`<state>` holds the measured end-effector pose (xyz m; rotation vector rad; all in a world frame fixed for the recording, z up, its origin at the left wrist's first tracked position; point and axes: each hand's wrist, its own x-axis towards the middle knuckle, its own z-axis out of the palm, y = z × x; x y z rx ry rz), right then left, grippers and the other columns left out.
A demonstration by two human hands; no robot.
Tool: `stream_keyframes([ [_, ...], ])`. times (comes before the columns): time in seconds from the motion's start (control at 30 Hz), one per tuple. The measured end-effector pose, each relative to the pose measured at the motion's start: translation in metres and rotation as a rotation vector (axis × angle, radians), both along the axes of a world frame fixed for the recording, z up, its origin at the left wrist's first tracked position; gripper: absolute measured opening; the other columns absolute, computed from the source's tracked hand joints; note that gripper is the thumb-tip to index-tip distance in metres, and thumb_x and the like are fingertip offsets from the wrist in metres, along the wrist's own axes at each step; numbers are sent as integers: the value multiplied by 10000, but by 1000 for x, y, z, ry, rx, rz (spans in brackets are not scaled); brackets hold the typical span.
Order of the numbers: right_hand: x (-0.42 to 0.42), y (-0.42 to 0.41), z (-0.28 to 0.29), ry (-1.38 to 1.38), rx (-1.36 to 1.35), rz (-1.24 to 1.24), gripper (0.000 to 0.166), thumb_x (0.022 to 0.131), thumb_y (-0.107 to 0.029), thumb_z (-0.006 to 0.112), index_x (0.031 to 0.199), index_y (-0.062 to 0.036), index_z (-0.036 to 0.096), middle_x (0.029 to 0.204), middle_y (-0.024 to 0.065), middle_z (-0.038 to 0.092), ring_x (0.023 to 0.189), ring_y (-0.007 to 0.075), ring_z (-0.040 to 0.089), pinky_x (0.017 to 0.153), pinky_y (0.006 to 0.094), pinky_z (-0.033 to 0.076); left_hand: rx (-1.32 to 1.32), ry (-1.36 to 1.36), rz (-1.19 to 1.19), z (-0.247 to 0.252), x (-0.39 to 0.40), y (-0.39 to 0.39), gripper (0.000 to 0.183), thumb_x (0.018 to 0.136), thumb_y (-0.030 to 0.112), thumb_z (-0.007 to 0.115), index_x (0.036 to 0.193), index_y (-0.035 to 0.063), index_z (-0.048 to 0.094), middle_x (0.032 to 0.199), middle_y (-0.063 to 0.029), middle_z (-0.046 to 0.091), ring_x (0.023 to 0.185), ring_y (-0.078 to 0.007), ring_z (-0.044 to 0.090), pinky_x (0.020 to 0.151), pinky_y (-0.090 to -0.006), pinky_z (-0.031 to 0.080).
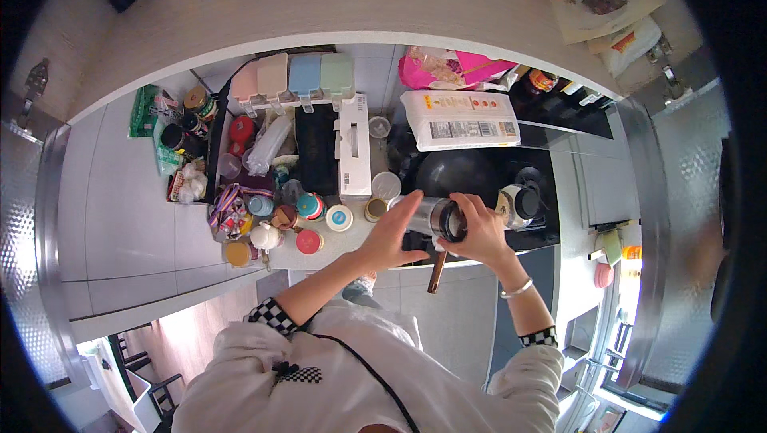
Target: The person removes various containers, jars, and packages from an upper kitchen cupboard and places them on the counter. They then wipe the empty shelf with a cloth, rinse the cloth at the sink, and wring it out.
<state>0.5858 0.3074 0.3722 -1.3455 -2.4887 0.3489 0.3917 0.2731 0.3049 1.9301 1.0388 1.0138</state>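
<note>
My right hand grips the dark-rimmed end of a clear cylindrical jar, which lies on its side in the air over the counter's front edge. At the jar's other end my left hand is spread, thumb and fingers apart; whether it touches the jar cannot be told. Below the jar a brown pan handle juts past the counter edge. Behind it sits a dark wok on the black stove. A jar with a black lid stands to the right of my right hand.
A large white printed package lies at the stove's back. Left of it stand a white box, a seasoning box with coloured lids and several lidded jars, one red-topped. An open cabinet shelf overhangs the counter.
</note>
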Motion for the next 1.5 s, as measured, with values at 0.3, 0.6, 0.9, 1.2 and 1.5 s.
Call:
stream_keyframes([
  [0.3,-25,67,-149,33,81,-94,647,513,-311,708,1070,-119,441,978,76,475,654,252,565,588,338,480,-410,128,434,-85,-115,-107,640,676,123,651,1213,32,314,1140,-158,432,988,-245,491,826,-334,397],
  [0.6,-84,160,-230,15,-47,-82,766,535,-319,702,1176,-150,320,1065,148,421,928,329,491,741,411,445,-624,198,726,-116,-150,-212,566,679,78,642,1175,32,372,1025,-157,522,856,-215,559,751,-310,438],
  [0.9,-122,219,-255,-243,-241,-89,766,519,-364,693,1172,-144,358,982,141,496,815,313,555,652,404,469,-769,120,966,-147,-138,-251,528,673,84,637,1139,15,399,999,-136,528,824,-203,559,715,-307,444],
  [1.2,-145,222,-299,-287,-291,-146,722,513,-311,707,1121,-158,350,972,151,484,814,320,555,660,400,468,-788,135,1028,-168,-119,-271,465,655,64,646,1081,39,460,938,-124,548,761,-205,583,661,-308,463],
  [1.5,-151,229,-308,-385,-290,-178,774,546,-328,703,1190,-146,314,1145,186,406,833,328,557,669,396,473,-846,183,990,-173,-117,-272,359,675,88,648,994,8,502,939,-127,556,775,-189,587,666,-293,463],
])
